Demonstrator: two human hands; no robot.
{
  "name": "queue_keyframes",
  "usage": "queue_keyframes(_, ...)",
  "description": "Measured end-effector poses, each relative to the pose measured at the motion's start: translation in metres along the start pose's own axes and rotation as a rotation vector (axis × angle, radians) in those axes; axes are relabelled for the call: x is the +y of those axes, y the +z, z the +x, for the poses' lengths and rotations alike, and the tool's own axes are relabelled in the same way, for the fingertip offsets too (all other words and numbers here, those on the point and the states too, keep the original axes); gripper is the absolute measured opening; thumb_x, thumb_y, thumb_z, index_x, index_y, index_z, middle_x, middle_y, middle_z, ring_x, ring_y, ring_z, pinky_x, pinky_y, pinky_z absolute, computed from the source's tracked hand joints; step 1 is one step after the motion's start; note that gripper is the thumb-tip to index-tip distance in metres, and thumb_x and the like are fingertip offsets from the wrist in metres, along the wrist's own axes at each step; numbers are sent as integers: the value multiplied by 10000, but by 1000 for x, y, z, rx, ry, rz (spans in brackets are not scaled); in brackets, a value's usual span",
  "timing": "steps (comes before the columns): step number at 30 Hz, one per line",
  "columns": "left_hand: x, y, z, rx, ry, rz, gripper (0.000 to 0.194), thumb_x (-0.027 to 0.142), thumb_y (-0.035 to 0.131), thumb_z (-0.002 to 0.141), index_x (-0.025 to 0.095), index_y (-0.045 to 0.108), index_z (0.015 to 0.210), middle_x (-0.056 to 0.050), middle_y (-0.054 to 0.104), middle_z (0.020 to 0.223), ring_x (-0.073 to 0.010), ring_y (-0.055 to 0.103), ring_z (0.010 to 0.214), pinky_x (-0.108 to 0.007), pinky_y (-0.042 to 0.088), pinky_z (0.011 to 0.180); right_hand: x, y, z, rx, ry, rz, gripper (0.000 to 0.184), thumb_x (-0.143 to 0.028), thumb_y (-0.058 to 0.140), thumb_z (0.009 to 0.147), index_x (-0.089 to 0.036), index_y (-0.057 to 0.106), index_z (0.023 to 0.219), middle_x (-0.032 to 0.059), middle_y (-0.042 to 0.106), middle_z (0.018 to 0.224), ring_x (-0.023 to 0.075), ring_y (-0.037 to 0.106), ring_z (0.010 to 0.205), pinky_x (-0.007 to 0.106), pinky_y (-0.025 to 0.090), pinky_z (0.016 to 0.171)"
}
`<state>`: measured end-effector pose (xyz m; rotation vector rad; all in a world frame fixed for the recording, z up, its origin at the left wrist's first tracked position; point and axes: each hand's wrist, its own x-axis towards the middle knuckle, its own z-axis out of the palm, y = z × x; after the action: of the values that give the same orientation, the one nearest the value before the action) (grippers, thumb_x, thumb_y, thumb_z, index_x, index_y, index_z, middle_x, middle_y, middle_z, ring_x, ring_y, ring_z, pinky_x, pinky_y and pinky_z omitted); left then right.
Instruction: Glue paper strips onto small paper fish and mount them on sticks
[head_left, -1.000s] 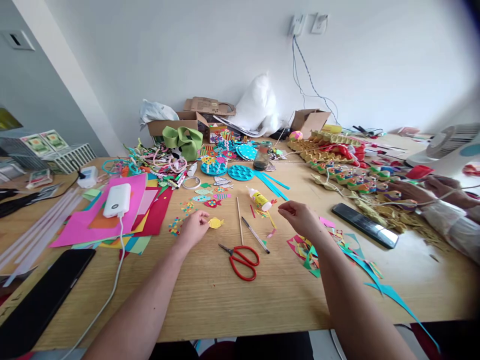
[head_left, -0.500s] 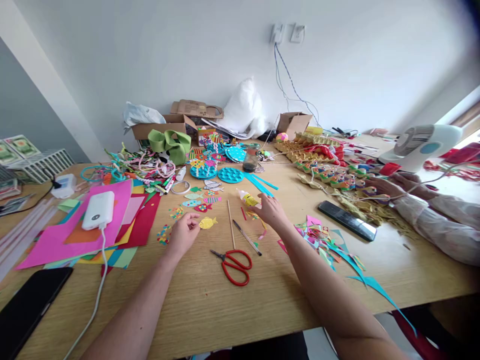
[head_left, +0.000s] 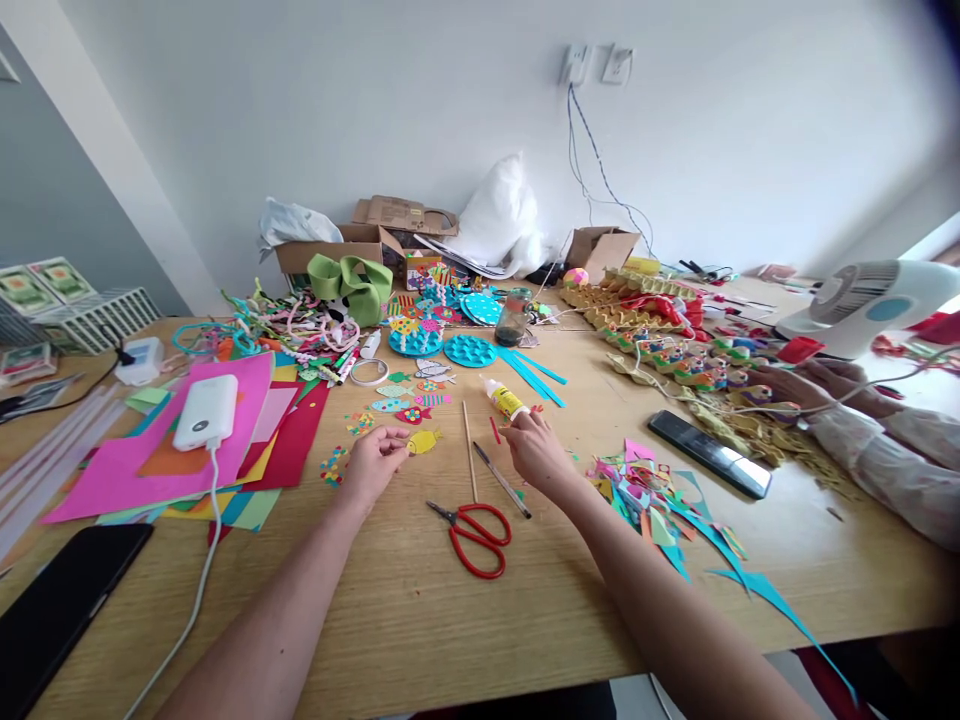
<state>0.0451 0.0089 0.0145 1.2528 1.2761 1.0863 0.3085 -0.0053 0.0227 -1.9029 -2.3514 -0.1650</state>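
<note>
My left hand (head_left: pixel 373 463) is closed, pinching the tail-less end of a yellow paper fish (head_left: pixel 425 441) just above the table. My right hand (head_left: pixel 538 452) is closed and low over the table, beside a yellow-labelled glue bottle (head_left: pixel 506 400) lying on its side. What its fingers grip is hidden. A small red paper strip (head_left: pixel 495 430) lies left of them. Between my hands are a wooden stick (head_left: pixel 469 450), a pen (head_left: pixel 501 480) and red-handled scissors (head_left: pixel 480 540). Several decorated paper fish (head_left: pixel 431 400) and small colored dots (head_left: pixel 334 465) lie beyond my left hand.
Colored paper sheets (head_left: pixel 281 440) and a white power bank (head_left: pixel 206 412) are at left, a phone (head_left: pixel 75 590) nearer. Paper scraps (head_left: pixel 649 500) and another phone (head_left: pixel 709 453) lie at right. Another person's hands (head_left: pixel 795 390) are among crafts near a fan (head_left: pixel 862 305). A glass jar (head_left: pixel 513 318) stands behind.
My right hand has moved from the end of the glue bottle down toward me, over the small paper strips. The bottle stays put. My left hand still pinches the yellow fish.
</note>
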Motion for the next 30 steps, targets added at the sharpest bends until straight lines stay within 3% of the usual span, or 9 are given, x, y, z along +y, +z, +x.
queue_keyframes(6, 5, 0, -2, -2, -92, -96, 296, 209, 677, 548, 130, 640, 831, -11, 656, 643, -70, 475, 425, -185, 293, 399, -5, 1, -16, -61, -37, -123, 316, -88, 463, 799, -195, 643, 1035, 139, 554, 1009, 272, 439, 986, 326, 320, 751)
queue_keyframes(12, 2, 0, 0, -54, -126, -141, 377, 228, 693, 543, 94, 648, 893, -56, 693, 701, -69, 492, 443, -182, 295, 412, -4, 5, -14, 19, -97, -124, 308, -143, 420, 870, -200, 627, 1091, 135, 569, 985, 268, 448, 966, 331, 331, 753)
queue_keyframes(21, 0, 0, -1, -50, -165, -191, 320, 207, 700, 536, 96, 653, 833, -63, 699, 692, -70, 508, 458, -185, 319, 432, 4, 12, -2, 101, -297, -155, 214, -149, 478, 858, -170, 675, 779, 104, 589, 834, 244, 476, 891, 353, 357, 828)
queue_keyframes(27, -1, -1, 1, -69, -197, -261, 302, 177, 702, 539, 102, 651, 827, -61, 702, 708, -63, 510, 458, -175, 326, 426, 4, 17, -4, 183, -332, -145, 192, -144, 492, 851, -151, 661, 758, 94, 588, 788, 233, 491, 830, 351, 387, 786)
queue_keyframes(30, -2, 0, 0, -74, -222, -309, 254, 154, 704, 553, 106, 646, 795, -61, 698, 700, -59, 509, 449, -169, 324, 419, 4, 15, -3, 257, -279, -8, 249, -169, 460, 878, -160, 670, 744, 94, 599, 768, 229, 496, 827, 346, 398, 781)
